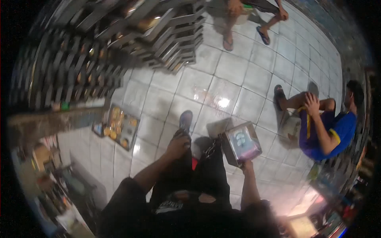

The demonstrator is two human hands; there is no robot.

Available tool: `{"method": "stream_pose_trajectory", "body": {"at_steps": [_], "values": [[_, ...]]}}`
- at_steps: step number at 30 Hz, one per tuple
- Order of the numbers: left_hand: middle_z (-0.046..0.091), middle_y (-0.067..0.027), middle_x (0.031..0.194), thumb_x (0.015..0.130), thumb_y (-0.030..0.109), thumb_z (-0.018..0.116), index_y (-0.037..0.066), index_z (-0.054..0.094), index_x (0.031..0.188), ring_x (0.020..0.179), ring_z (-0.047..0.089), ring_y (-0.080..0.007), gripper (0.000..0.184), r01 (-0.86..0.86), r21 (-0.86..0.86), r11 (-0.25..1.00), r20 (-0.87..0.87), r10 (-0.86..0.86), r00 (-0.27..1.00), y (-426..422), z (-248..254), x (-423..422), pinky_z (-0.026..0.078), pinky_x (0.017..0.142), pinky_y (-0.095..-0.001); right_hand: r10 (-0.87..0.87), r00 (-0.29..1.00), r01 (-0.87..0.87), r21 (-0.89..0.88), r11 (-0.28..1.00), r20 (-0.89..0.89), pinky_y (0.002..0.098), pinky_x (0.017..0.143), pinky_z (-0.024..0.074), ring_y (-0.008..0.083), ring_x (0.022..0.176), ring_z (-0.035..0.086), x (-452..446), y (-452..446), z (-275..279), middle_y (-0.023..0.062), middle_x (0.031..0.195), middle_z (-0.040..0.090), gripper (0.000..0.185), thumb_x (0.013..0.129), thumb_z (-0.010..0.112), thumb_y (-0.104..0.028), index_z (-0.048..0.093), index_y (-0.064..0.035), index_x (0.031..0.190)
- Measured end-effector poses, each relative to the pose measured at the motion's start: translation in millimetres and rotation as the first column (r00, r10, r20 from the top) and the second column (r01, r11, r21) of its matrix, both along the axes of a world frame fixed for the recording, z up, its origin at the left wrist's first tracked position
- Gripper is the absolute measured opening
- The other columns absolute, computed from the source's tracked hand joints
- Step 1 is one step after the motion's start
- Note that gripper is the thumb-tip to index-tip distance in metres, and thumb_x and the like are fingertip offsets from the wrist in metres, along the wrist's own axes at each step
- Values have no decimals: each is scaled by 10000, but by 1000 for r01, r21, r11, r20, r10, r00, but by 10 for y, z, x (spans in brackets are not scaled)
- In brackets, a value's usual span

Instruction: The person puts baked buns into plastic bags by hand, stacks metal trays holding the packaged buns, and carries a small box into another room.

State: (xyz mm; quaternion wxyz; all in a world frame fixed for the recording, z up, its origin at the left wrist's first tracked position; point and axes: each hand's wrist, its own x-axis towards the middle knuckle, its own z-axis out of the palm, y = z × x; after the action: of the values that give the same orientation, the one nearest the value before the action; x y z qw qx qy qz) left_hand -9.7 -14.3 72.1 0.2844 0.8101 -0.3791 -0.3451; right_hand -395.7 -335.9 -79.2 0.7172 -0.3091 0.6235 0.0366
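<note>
My right hand [247, 166] grips the lower edge of a square, box-like metal tin [241, 143]. Its shiny top face carries a pale bluish patch, and its dark sides show. A dark chain [210, 149] lies by the tin's left side, over my trouser leg; whether the two are joined I cannot tell. Over my other leg, just below my shoe [185, 119], is my left hand [179, 146]. Its fingers point down and are blurred, so what they hold, if anything, does not show.
Tall metal racks [158, 35] with trays fill the upper left. A baking tray [122, 127] with several round golden pieces rests on the tiled floor [198, 83]. One person in a blue shirt [343, 133] sits at the right; another person's legs [265, 31] show at the top.
</note>
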Motion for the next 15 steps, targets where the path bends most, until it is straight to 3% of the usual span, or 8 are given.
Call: {"method": "stream_pose_trajectory", "body": {"at_steps": [4, 7, 10, 11, 12, 13, 14, 15], "values": [[672, -148, 1166, 913, 205, 661, 46, 675, 1120, 1168, 595, -348, 261, -216, -203, 955, 120, 243, 962, 289, 380, -360, 453, 1010, -448, 112, 993, -114, -66, 991, -38, 371, 674, 542, 226, 851, 662, 134, -71, 605, 98, 979, 661, 463, 852, 703, -333, 616, 18, 1140], [693, -171, 1128, 959, 260, 637, 17, 640, 1198, 1031, 669, -285, 341, -549, -73, 833, -224, 523, 823, 652, 658, -553, 495, 906, -364, 245, 968, -240, -85, 967, 55, 343, 664, 548, 206, 815, 660, 38, -130, 738, 88, 964, 662, 430, 858, 701, -299, 604, -28, 1178], [681, -189, 1127, 947, 287, 622, 28, 651, 1174, 1086, 644, -342, 346, -753, 18, 658, -435, 683, 587, 1089, 844, -882, 495, 925, -412, 797, 599, -661, -516, 545, 74, 362, 673, 564, 191, 804, 658, -113, -382, 703, 83, 968, 661, 456, 842, 724, -330, 599, -71, 1197], [691, -172, 1113, 960, 331, 605, 39, 664, 1164, 1061, 660, -291, 361, -764, -56, 643, -257, 730, 633, 1414, 301, -1183, 501, 913, -383, 547, 789, -501, -221, 837, 281, 353, 642, 541, 196, 763, 640, 104, -291, 1013, 69, 899, 647, 304, 840, 711, -253, 630, -79, 1074], [691, -172, 1113, 960, 331, 605, 39, 664, 1164, 1061, 660, -291, 361, -802, -42, 596, -236, 774, 587, 1614, 460, -1373, 501, 913, -383, 207, 916, -276, 163, 947, 344, 345, 611, 518, 201, 723, 622, 267, -266, 1264, 55, 830, 633, 151, 837, 698, -177, 660, -87, 952], [688, -150, 1109, 971, 265, 583, 46, 657, 1195, 1049, 658, -266, 322, -817, 164, 553, -296, 818, 494, 1842, 572, -1506, 500, 919, -368, 257, 905, -330, 177, 927, 339, 345, 611, 518, 201, 723, 622, 442, -196, 1441, 55, 830, 633, 151, 837, 698, -177, 660, -87, 952], [686, -128, 1106, 983, 200, 561, 53, 649, 1227, 1037, 656, -240, 298, -783, 369, 500, -327, 859, 394, 2067, 691, -1633, 498, 925, -353, 855, 454, -717, -468, 517, 249, 354, 598, 507, 207, 696, 613, 493, -176, 1599, 68, 806, 633, 208, 788, 745, -176, 658, -77, 949], [679, -121, 1113, 980, 198, 558, 65, 652, 1228, 1043, 651, -236, 296, -858, 297, 420, -302, 893, 333, 2414, 230, -2141, 500, 927, -353, 920, 169, -533, -818, -216, -354, 362, 585, 497, 213, 668, 604, 529, -178, 1727, 81, 782, 633, 270, 740, 792, -176, 656, -67, 946]]}}
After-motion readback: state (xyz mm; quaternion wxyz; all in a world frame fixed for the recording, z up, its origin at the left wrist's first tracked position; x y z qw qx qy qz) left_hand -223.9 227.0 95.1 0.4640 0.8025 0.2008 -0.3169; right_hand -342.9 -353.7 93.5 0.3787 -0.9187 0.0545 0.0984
